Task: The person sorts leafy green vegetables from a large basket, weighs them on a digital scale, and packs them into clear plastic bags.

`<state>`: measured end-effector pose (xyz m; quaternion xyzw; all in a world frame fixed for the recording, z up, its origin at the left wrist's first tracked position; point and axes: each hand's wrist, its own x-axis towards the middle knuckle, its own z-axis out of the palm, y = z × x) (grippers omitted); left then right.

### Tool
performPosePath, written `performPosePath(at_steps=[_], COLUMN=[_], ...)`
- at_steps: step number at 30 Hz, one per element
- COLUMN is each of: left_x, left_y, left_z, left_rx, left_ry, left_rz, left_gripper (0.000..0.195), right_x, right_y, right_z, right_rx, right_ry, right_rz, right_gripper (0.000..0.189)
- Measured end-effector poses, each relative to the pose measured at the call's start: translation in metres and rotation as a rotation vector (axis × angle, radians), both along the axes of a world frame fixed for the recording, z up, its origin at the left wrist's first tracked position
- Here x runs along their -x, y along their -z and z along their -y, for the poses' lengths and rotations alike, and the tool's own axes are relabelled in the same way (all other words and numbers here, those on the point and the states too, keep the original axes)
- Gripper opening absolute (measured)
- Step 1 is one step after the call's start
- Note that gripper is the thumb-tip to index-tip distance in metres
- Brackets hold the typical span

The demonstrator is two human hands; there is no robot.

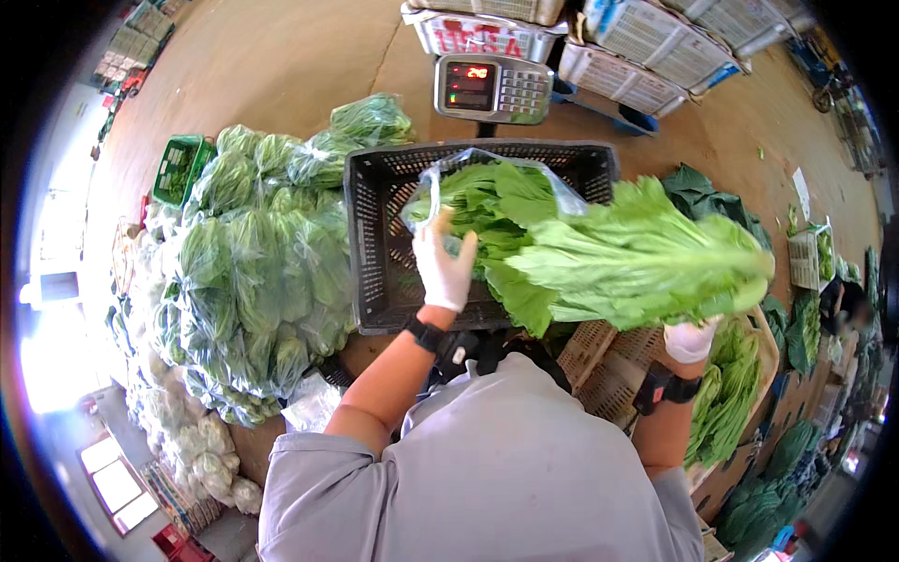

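Observation:
My left hand [444,265], in a white glove, is at the near left rim of a clear plastic bag [566,199]. Its thumb is spread from the fingers, and whether it grips the film cannot be told. Leafy greens [484,184] fill the bag's mouth inside a black plastic crate [484,149]. At the right, my gloved right hand [692,340] holds a large head of leafy mustard-type greens [632,260] from below, near its pale stem end. This head lies sideways in the air, its leaf tips overlapping the greens at the bag; most right fingers are hidden beneath it.
A scale's lit display [495,90] stands behind the crate. Bagged greens [260,274] are piled at left, near a green crate [184,168]. Loose greens [730,379] fill a pale crate at right. Stacked crates [632,60] stand beyond, some bearing writing. A person [843,305] is at far right.

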<state>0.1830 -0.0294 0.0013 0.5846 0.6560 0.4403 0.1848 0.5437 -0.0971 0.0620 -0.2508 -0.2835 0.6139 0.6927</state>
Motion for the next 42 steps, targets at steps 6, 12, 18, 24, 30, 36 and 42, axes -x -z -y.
performPosePath(at_steps=[6,12,18,24,30,36,42], left_x=[0.053,0.123,0.135,0.154,0.143,0.155,0.157], left_y=[0.095,0.048,0.005,0.029,0.014,0.016,0.019], left_z=[-0.063,-0.017,-0.012,-0.001,-0.002,-0.009,-0.002], left_rx=[0.588,0.36,0.535,0.518,0.549,0.473,0.544], left_ry=[0.031,0.072,0.187,0.145,0.183,0.073,0.199], left_rz=[0.071,1.162,1.178,1.25,1.365,1.291,1.009], left_gripper=[0.032,0.025,0.028,0.032,0.028,0.035,0.03], right_x=[0.126,0.212,0.31,0.319,0.303,0.299,0.327], right_y=[-0.064,-0.049,0.087,0.123,0.133,0.135,0.083], right_z=[-0.099,-0.154,-0.141,-0.133,-0.146,-0.128,-0.151], right_rx=[0.164,-0.16,-0.473,-0.745,-1.084,-1.079,-0.77], right_ry=[-0.205,-0.375,-1.078,-1.351,-1.262,-1.076,-1.614], right_rz=[0.546,1.776,2.072,1.948,2.002,1.997,2.065], right_gripper=[0.057,0.061,0.063,0.068,0.055,0.048,0.035])
